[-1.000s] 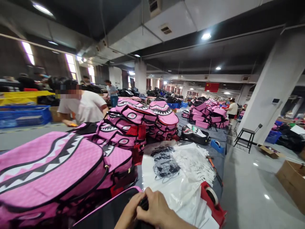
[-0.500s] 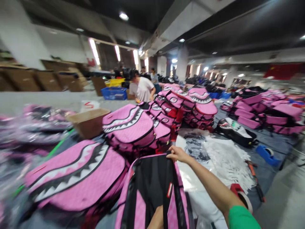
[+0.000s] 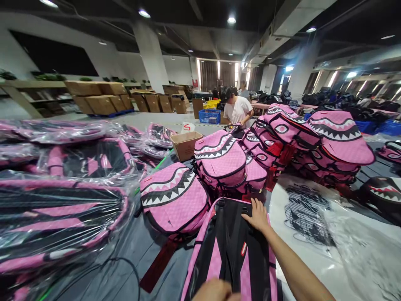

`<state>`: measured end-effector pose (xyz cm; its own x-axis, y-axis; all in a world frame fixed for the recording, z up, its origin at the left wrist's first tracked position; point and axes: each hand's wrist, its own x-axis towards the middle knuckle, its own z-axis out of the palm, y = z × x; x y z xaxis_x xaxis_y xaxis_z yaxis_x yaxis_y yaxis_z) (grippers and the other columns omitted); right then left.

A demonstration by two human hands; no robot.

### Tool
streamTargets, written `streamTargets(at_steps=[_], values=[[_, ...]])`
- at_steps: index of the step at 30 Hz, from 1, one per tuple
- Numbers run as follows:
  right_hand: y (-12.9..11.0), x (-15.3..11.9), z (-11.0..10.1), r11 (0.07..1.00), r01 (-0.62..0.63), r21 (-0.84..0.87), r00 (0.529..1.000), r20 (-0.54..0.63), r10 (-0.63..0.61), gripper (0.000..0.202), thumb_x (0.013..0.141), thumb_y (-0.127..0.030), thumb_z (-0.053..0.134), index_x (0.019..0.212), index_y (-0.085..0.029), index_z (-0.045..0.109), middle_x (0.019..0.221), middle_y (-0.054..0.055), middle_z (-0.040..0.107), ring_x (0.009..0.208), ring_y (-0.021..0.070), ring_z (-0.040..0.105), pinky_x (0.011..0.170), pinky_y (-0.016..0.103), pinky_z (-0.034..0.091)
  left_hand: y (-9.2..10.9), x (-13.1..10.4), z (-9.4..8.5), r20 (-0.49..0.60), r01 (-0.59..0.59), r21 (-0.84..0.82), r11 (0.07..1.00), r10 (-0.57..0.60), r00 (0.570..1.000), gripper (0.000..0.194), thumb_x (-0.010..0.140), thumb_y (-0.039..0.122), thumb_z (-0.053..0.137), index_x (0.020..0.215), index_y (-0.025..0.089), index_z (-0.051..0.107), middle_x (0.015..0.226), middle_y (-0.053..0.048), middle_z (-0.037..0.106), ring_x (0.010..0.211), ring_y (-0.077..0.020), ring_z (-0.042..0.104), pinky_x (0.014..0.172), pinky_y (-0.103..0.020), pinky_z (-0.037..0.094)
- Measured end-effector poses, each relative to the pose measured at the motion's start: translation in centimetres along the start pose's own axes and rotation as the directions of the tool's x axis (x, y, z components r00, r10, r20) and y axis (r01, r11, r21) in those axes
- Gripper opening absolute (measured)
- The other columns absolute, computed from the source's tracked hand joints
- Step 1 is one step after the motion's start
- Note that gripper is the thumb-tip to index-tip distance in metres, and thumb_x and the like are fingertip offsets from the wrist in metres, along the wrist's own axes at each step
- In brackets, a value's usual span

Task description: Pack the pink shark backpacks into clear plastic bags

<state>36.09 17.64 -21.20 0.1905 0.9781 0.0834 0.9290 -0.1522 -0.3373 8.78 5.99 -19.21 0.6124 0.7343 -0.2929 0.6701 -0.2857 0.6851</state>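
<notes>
- Right hand (image 3: 257,215): reaching in from lower right, palm down, thumb spread from the fingers, laid on the far right corner of a black-and-pink fabric backpack (image 3: 231,246).
- Left hand (image 3: 216,290): blurred over the backpack's lower part; grip unclear.
- Backpack: toward the near edge of the grey-covered bench (image 3: 119,286).

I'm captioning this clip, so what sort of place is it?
Probably a bag factory's packing floor: pink backpacks with black-and-white toothed stripes are piled up, pink-and-black backpacks in clear plastic lie stacked, and brown cardboard boxes stand behind.
</notes>
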Motion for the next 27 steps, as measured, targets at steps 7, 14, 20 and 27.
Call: streamTargets(at_steps=[7, 14, 20, 27], values=[[3.8, -0.9, 5.7, 0.981, 0.176, 0.075, 0.934, -0.329, -0.142, 0.053, 0.087, -0.047, 0.064, 0.132, -0.020, 0.059, 0.134, 0.013, 0.063, 0.133, 0.0331, 0.052, 0.116, 0.058, 0.033, -4.1, 17.6, -10.3, -0.443, 0.013, 0.225, 0.974, 0.091, 0.892, 0.084, 0.077, 0.060, 0.070, 0.136, 0.003, 0.054, 0.144, -0.029, 0.053, 0.140, -0.0456, 0.041, 0.114, -0.059, 0.036], [3.8, -3.3, 7.7, 0.928, 0.343, 0.144, 0.846, -0.477, -0.239, 0.048, 0.089, -0.032, 0.062, 0.135, -0.021, 0.054, 0.133, 0.013, 0.063, 0.128, 0.0328, 0.057, 0.107, 0.057, 0.048, -7.4, 19.9, -6.1, -0.501, -0.229, 0.260, 0.938, 0.334, 0.799, 0.055, 0.081, 0.022, 0.069, 0.135, 0.023, 0.056, 0.140, -0.011, 0.060, 0.138, -0.0305, 0.050, 0.115, -0.055, 0.042], [3.7, -6.0, 9.0, 0.902, 0.420, 0.099, 0.820, -0.467, -0.331, 0.051, 0.091, -0.022, 0.058, 0.141, -0.026, 0.051, 0.134, 0.010, 0.064, 0.125, 0.0317, 0.061, 0.102, 0.054, 0.054, -9.5, 16.9, -4.0, -0.591, -0.261, 0.473, 0.841, 0.523, 0.614, 0.039, 0.091, 0.016, 0.056, 0.129, 0.019, 0.061, 0.126, -0.013, 0.067, 0.120, -0.0284, 0.064, 0.102, -0.048, 0.057], [4.3, -10.4, 9.8, 0.917, 0.397, 0.032, 0.862, -0.357, -0.360, 0.045, 0.094, -0.024, 0.054, 0.139, -0.025, 0.053, 0.130, 0.011, 0.066, 0.122, 0.0308, 0.063, 0.100, 0.053, 0.055, -12.0, 15.0, 0.7, -0.430, -0.197, 0.612, 0.766, 0.531, 0.730, 0.032, 0.096, 0.008, 0.044, 0.115, 0.015, 0.069, 0.110, -0.012, 0.075, 0.107, -0.0247, 0.070, 0.093, -0.040, 0.060]])
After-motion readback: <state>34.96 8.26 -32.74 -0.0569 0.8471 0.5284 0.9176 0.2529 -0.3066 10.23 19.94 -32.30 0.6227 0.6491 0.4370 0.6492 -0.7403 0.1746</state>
